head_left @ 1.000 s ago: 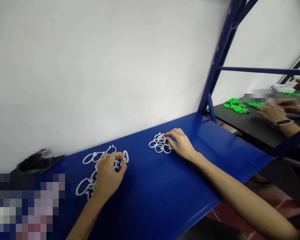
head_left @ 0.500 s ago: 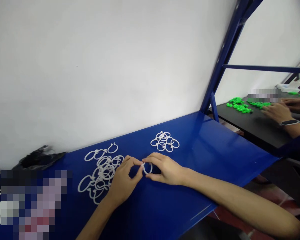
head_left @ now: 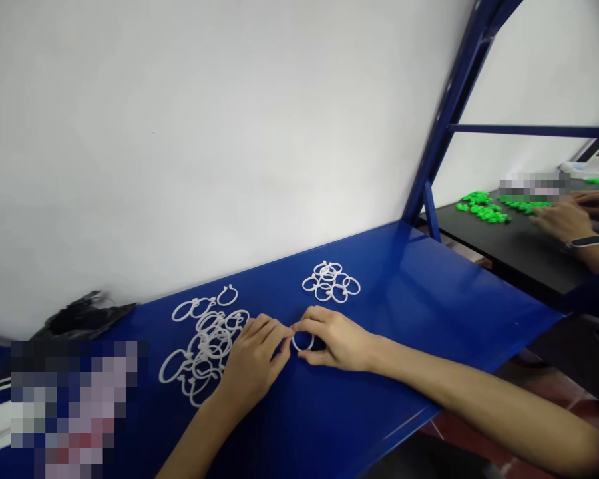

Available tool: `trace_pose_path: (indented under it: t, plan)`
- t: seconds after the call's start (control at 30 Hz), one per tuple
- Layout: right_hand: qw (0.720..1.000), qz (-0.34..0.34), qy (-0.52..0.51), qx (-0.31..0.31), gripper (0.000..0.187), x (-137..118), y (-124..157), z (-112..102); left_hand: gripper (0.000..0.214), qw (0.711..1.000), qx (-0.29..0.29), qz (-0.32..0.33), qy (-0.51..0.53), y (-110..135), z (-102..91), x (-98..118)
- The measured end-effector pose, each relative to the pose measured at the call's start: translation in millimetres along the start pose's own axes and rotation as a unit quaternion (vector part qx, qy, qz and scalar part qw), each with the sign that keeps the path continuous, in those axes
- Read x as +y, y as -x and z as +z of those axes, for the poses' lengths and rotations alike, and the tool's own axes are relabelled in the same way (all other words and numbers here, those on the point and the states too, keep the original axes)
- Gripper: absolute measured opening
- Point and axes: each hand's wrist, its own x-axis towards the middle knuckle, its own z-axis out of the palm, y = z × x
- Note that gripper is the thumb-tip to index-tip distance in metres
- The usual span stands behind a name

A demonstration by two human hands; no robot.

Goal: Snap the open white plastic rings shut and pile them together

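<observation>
Both my hands meet over one white plastic ring (head_left: pixel 303 342) just above the blue shelf top (head_left: pixel 429 293). My left hand (head_left: pixel 254 362) pinches its left side and my right hand (head_left: pixel 332 338) pinches its right side and top. A loose heap of open white rings (head_left: pixel 204 346) lies to the left of my left hand, partly hidden by it. A tidy cluster of closed white rings (head_left: pixel 331 282) lies behind my right hand, near the wall.
A white wall backs the shelf. A crumpled black bag (head_left: pixel 77 318) lies at the far left. A blue rack post (head_left: pixel 449 113) rises at right. Beyond it another person's hands (head_left: pixel 564 216) work among green pieces (head_left: pixel 482 205) on a black table (head_left: pixel 509 249).
A second ago my left hand was in the loose heap and my right hand at the closed cluster. Both came together at the middle front and now hold one ring between them.
</observation>
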Motion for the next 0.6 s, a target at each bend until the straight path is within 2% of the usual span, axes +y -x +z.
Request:
trace_pose_path:
  t: [0.13, 0.2, 0.27, 0.37, 0.43, 0.53, 0.6]
  plan:
    - [1.000, 0.007, -0.004, -0.008, 0.043, -0.7, 0.5, -3.6, 0.015, 1.000, -0.004, 0.012, -0.009, 0.9, 0.8, -1.5]
    - [0.999, 0.020, -0.046, 0.011, 0.052, 1.2, -1.2, -5.3, 0.013, 1.000, 0.005, 0.004, -0.015, 2.0, 0.6, -4.2]
    - [0.991, 0.061, -0.112, 0.048, 0.053, 4.4, -3.8, -6.1, 0.011, 0.999, 0.026, -0.007, -0.022, 3.0, 0.7, -6.3]
    - [0.967, 0.138, -0.189, 0.097, 0.026, 9.0, -7.1, -4.5, 0.011, 0.998, 0.057, -0.008, -0.029, 3.9, 3.0, -5.3]
    - [0.959, 0.165, -0.209, 0.099, 0.014, 11.0, -7.9, -2.5, 0.012, 0.997, 0.065, 0.006, -0.027, 3.9, 6.0, -2.1]
    - [0.965, 0.160, -0.182, 0.104, 0.009, 15.4, -8.0, -4.4, 0.011, 0.997, 0.060, 0.025, -0.029, 3.2, 8.9, 1.0]
    - [0.973, 0.137, -0.117, 0.145, 0.009, 24.0, -7.7, -12.2, 0.015, 0.997, 0.043, 0.010, -0.061, 2.8, 7.0, -1.6]
